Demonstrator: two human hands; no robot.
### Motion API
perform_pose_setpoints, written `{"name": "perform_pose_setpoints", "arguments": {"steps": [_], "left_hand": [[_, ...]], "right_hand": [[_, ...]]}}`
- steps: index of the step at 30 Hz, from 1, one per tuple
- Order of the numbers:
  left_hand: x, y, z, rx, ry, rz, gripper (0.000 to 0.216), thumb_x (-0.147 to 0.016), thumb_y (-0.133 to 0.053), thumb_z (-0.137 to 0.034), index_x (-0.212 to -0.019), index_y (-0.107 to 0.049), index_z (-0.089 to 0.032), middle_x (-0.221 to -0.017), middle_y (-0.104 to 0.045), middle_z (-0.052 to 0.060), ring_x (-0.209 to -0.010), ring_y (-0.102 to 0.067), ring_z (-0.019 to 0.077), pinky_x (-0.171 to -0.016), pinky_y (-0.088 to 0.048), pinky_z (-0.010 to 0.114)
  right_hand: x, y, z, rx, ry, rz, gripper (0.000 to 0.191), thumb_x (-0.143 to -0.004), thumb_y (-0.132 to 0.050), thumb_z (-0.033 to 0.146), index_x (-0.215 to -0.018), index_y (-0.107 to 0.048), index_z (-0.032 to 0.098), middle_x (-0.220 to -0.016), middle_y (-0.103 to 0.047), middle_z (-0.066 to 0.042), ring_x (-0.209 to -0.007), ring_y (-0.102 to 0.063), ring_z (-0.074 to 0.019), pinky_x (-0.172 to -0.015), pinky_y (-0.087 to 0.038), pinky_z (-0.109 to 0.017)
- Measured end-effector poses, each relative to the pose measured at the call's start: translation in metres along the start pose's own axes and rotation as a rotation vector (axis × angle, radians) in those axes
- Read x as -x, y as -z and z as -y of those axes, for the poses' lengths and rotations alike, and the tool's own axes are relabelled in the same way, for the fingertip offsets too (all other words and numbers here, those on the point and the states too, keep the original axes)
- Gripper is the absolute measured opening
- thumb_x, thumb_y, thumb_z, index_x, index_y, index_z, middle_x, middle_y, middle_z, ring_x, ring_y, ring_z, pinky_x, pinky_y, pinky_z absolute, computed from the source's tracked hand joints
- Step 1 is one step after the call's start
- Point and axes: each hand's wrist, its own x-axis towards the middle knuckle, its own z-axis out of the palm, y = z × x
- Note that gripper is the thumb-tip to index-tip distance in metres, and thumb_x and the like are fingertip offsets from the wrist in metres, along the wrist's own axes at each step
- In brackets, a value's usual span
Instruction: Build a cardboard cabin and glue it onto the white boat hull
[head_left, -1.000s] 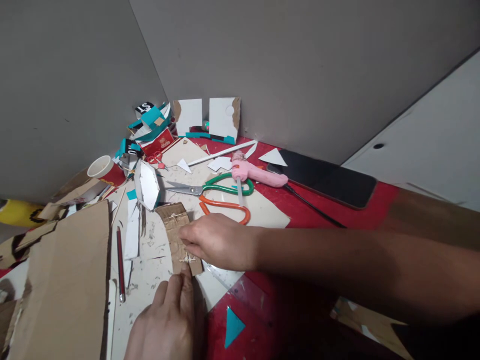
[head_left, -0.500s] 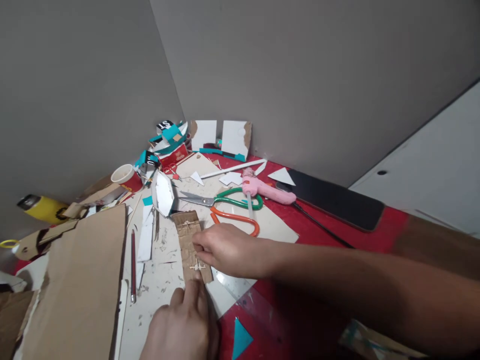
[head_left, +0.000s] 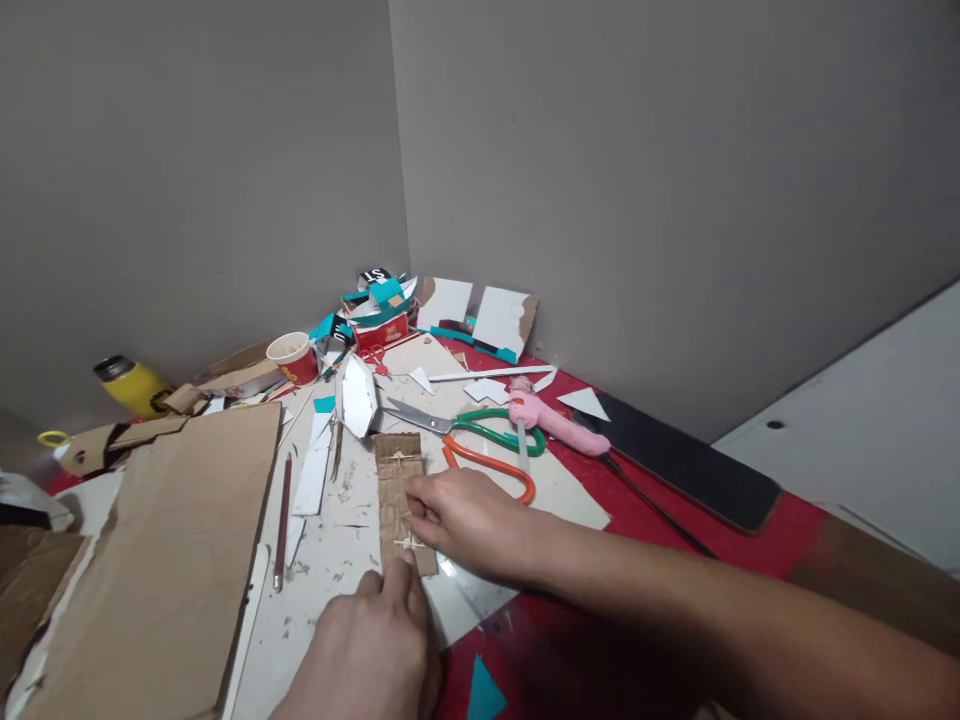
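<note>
A small brown cardboard strip (head_left: 395, 480) with glued sticks lies on a white sheet (head_left: 341, 560) in the middle of the table. My right hand (head_left: 469, 520) reaches in from the right, fingers curled and pinching the strip's right edge near a small stick cross. My left hand (head_left: 371, 645) comes from below, its fingertips pressing the strip's near end down. Both hands touch the strip.
Scissors with green and orange handles (head_left: 480, 445) and a pink glue gun (head_left: 551, 420) lie behind the strip. A dark phone (head_left: 690, 460) lies to the right. A big cardboard sheet (head_left: 165, 560), a red pencil (head_left: 283, 520), a paper cup (head_left: 294, 357), a yellow bottle (head_left: 131, 385) and paper scraps are to the left.
The camera has tilted up and to the left, so everything sits lower and further right in view. Both hands stay on the cardboard strip.
</note>
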Motion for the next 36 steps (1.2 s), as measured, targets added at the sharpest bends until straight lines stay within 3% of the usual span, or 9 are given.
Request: {"name": "perform_pose_setpoints", "arguments": {"steps": [8, 12, 17, 21, 26, 30, 32, 34, 36], "left_hand": [[0.004, 0.002, -0.001, 0.071, 0.004, 0.000, 0.036, -0.084, -0.035, -0.006, -0.106, -0.064, -0.009, -0.108, -0.064, 0.019, -0.084, -0.067, 0.0309, -0.066, -0.056, 0.042], [0.003, -0.006, 0.004, 0.096, -0.024, -0.129, 0.034, -0.082, -0.035, -0.007, -0.103, -0.061, -0.011, -0.098, -0.065, 0.016, -0.079, -0.067, 0.0302, -0.063, -0.054, 0.041], [0.001, -0.011, 0.012, 0.140, -0.026, -0.288, 0.021, -0.082, -0.040, -0.013, -0.093, -0.057, -0.019, -0.088, -0.066, 0.010, -0.070, -0.066, 0.0273, -0.057, -0.048, 0.036], [0.001, -0.010, 0.019, 0.264, -0.012, -0.312, 0.013, -0.086, -0.043, -0.022, -0.085, -0.056, -0.020, -0.083, -0.067, 0.007, -0.069, -0.065, 0.0242, -0.056, -0.042, 0.032], [-0.007, -0.010, 0.031, 0.362, -0.017, -0.315, 0.027, -0.092, -0.036, -0.025, -0.075, -0.056, -0.021, -0.075, -0.067, 0.005, -0.066, -0.063, 0.0191, -0.059, -0.041, 0.030], [-0.013, -0.016, 0.038, 0.343, -0.040, -0.321, 0.029, -0.092, -0.036, -0.019, -0.071, -0.057, -0.020, -0.071, -0.065, 0.004, -0.064, -0.061, 0.0172, -0.060, -0.041, 0.029], [-0.014, -0.018, 0.040, 0.303, -0.066, -0.317, 0.026, -0.089, -0.037, -0.014, -0.073, -0.058, -0.020, -0.073, -0.066, 0.003, -0.065, -0.062, 0.0174, -0.061, -0.042, 0.029], [-0.013, -0.016, 0.040, 0.259, -0.086, -0.286, 0.025, -0.085, -0.038, -0.007, -0.077, -0.059, -0.020, -0.077, -0.067, 0.004, -0.067, -0.064, 0.0176, -0.060, -0.043, 0.028], [-0.012, -0.014, 0.039, 0.215, -0.085, -0.248, 0.028, -0.080, -0.038, -0.002, -0.081, -0.060, -0.019, -0.082, -0.068, 0.005, -0.067, -0.064, 0.0181, -0.059, -0.044, 0.028]], "right_hand": [[0.000, 0.004, -0.001, -0.077, 0.031, 0.001, 0.013, -0.075, -0.053, 0.012, -0.064, -0.047, 0.018, -0.058, -0.050, 0.003, -0.053, -0.038, -0.0085, -0.051, -0.023, -0.022], [0.002, 0.013, -0.002, -0.213, 0.047, 0.001, 0.013, -0.071, -0.049, 0.005, -0.066, -0.050, 0.018, -0.058, -0.048, 0.005, -0.054, -0.041, -0.0084, -0.051, -0.027, -0.020], [0.001, 0.015, -0.006, -0.300, -0.015, -0.228, 0.011, -0.075, -0.048, 0.008, -0.076, -0.055, 0.017, -0.061, -0.051, 0.004, -0.056, -0.046, -0.0098, -0.053, -0.033, -0.021], [-0.004, 0.009, -0.010, -0.327, -0.078, -0.329, 0.008, -0.078, -0.051, 0.015, -0.085, -0.052, 0.019, -0.060, -0.051, 0.006, -0.055, -0.048, -0.0114, -0.053, -0.033, -0.022], [-0.009, 0.007, -0.013, -0.392, -0.118, -0.362, 0.019, -0.078, -0.055, 0.016, -0.096, -0.048, 0.019, -0.065, -0.055, 0.005, -0.056, -0.049, -0.0117, -0.054, -0.035, -0.023], [-0.011, 0.004, -0.015, -0.388, -0.076, -0.335, 0.046, -0.078, -0.059, 0.016, -0.123, -0.047, 0.018, -0.086, -0.064, -0.001, -0.058, -0.052, -0.0110, -0.058, -0.038, -0.025], [-0.012, 0.002, -0.016, -0.339, -0.039, -0.331, 0.035, -0.079, -0.059, 0.017, -0.113, -0.055, 0.018, -0.085, -0.064, -0.001, -0.060, -0.052, -0.0114, -0.058, -0.037, -0.024], [-0.013, 0.001, -0.017, -0.294, -0.012, -0.298, 0.007, -0.081, -0.058, 0.016, -0.088, -0.059, 0.017, -0.073, -0.061, 0.000, -0.059, -0.051, -0.0117, -0.057, -0.034, -0.024], [-0.013, 0.001, -0.017, -0.272, -0.009, -0.264, 0.012, -0.083, -0.057, 0.016, -0.072, -0.053, 0.018, -0.064, -0.057, 0.002, -0.059, -0.051, -0.0118, -0.056, -0.032, -0.023]]}}
